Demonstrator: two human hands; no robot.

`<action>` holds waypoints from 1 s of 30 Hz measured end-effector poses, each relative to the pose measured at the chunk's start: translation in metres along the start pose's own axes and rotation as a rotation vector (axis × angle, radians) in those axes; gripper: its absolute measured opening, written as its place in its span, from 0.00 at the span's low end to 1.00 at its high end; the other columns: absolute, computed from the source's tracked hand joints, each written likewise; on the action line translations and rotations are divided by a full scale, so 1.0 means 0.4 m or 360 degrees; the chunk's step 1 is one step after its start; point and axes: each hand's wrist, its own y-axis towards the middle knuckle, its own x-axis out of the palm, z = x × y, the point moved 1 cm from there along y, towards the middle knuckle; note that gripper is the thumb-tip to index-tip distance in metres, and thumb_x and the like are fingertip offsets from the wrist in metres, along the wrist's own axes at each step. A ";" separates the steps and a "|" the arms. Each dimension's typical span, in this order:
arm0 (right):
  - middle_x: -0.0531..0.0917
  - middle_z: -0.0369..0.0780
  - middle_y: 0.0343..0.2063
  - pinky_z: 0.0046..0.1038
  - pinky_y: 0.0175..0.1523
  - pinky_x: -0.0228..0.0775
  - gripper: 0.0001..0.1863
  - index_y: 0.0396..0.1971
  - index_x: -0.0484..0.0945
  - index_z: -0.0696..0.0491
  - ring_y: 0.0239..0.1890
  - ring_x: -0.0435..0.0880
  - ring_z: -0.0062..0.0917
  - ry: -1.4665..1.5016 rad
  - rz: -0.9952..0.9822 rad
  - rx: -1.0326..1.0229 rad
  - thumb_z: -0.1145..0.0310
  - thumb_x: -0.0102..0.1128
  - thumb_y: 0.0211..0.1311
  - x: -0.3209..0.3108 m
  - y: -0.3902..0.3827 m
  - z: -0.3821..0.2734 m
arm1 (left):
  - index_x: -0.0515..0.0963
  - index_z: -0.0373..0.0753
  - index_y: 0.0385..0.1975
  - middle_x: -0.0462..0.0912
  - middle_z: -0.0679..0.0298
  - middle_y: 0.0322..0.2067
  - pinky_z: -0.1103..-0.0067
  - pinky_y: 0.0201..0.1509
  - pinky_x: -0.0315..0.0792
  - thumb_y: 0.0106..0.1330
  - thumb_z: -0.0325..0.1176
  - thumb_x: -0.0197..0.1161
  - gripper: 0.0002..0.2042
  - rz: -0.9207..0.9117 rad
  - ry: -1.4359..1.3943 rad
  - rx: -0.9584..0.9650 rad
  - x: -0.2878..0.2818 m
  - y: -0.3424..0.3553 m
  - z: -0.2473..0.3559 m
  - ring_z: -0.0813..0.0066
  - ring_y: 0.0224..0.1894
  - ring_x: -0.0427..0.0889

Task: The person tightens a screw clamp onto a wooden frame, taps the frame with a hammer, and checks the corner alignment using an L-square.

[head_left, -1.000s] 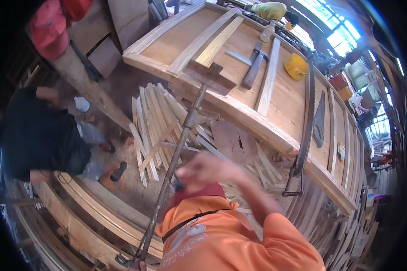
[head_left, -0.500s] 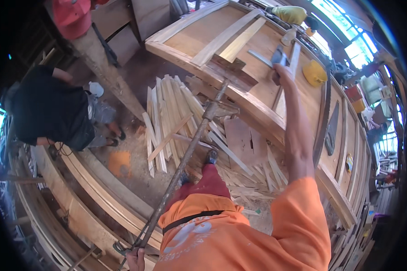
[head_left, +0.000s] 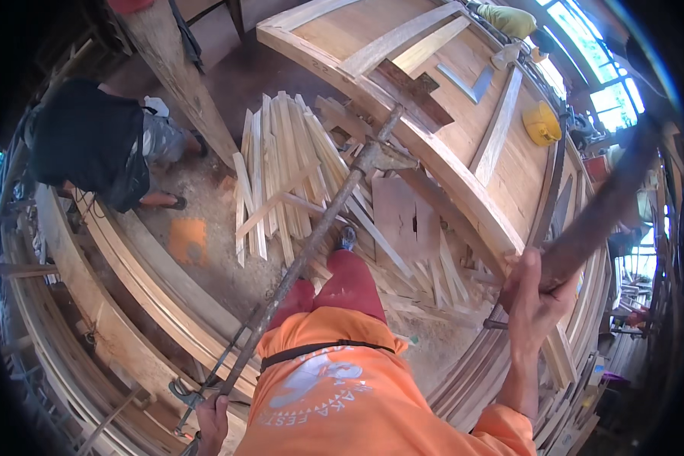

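Your right hand (head_left: 536, 300): fingers wrapped round a long, dark brown, wooden-looking tool (head_left: 604, 213), held up and slanting away to the right. Your left hand (head_left: 211, 420) is closed about the lower part of a long, rusty grey-brown metal bar clamp (head_left: 296, 266), which slants up toward a large framed plywood panel (head_left: 520, 178). Change: half a second back the tool was in your grip over the plywood; now it is off to the side, while the L-shaped metal square (head_left: 459, 83) stays lying there. My reading: tool and clamp are both in play for the work. Unclear: the tool's far end, blurred against dark; whether the clamp's tip touches the panel. Left forearm cut off below.
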 end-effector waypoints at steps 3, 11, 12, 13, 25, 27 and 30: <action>0.79 0.41 0.20 0.26 0.23 0.66 0.19 0.51 0.69 0.61 0.17 0.79 0.26 -0.0642 -0.0484 -0.0123 0.70 0.68 0.70 -0.031 -0.052 0.159 | 0.80 0.29 0.29 0.66 0.59 0.14 0.68 0.23 0.57 0.79 0.43 0.57 0.22 -0.0078 0.0014 -0.0051 0.002 0.007 -0.017 0.71 0.17 0.64; 0.83 0.46 0.21 0.34 0.28 0.72 0.13 0.47 0.74 0.62 0.24 0.86 0.31 -0.0498 -0.0667 0.0356 0.72 0.64 0.68 -0.047 -0.074 0.127 | 0.77 0.32 0.25 0.61 0.67 0.14 0.69 0.23 0.52 0.80 0.44 0.54 0.23 0.0068 -0.0144 -0.0046 0.043 -0.017 -0.122 0.79 0.20 0.60; 0.82 0.44 0.21 0.33 0.27 0.71 0.14 0.46 0.74 0.62 0.23 0.84 0.27 -0.0523 -0.0575 0.0221 0.69 0.65 0.70 -0.028 -0.016 0.129 | 0.76 0.33 0.23 0.60 0.68 0.13 0.69 0.23 0.51 0.79 0.44 0.55 0.23 0.0095 -0.0234 0.0028 0.048 -0.006 -0.097 0.79 0.19 0.59; 0.82 0.41 0.21 0.32 0.26 0.70 0.16 0.46 0.74 0.63 0.22 0.81 0.24 -0.0525 -0.0501 0.0072 0.67 0.65 0.71 -0.008 0.064 0.145 | 0.76 0.33 0.23 0.60 0.68 0.13 0.69 0.23 0.51 0.79 0.44 0.55 0.23 0.0089 -0.0229 0.0037 0.049 -0.015 -0.085 0.79 0.19 0.59; 0.80 0.37 0.19 0.32 0.29 0.76 0.21 0.41 0.79 0.62 0.19 0.81 0.27 -0.0886 -0.0831 0.0371 0.56 0.68 0.69 0.241 0.603 0.486 | 0.72 0.35 0.23 0.59 0.71 0.14 0.71 0.23 0.48 0.80 0.37 0.57 0.19 -0.0098 -0.0411 -0.0082 0.042 0.005 -0.077 0.83 0.19 0.56; 0.83 0.43 0.22 0.42 0.37 0.79 0.22 0.40 0.82 0.64 0.26 0.86 0.34 -0.1432 0.0063 -0.1191 0.57 0.71 0.66 0.247 0.613 0.483 | 0.72 0.35 0.22 0.59 0.72 0.14 0.72 0.22 0.49 0.80 0.38 0.57 0.20 0.0036 -0.0373 0.0061 0.047 0.006 -0.088 0.84 0.19 0.56; 0.85 0.52 0.47 0.45 0.55 0.74 0.30 0.45 0.82 0.63 0.51 0.84 0.39 -0.0550 -0.1057 0.0049 0.45 0.69 0.69 0.302 0.387 0.235 | 0.70 0.35 0.20 0.60 0.72 0.14 0.73 0.22 0.51 0.79 0.42 0.57 0.23 -0.0083 -0.0292 -0.0167 0.039 -0.022 -0.068 0.84 0.19 0.57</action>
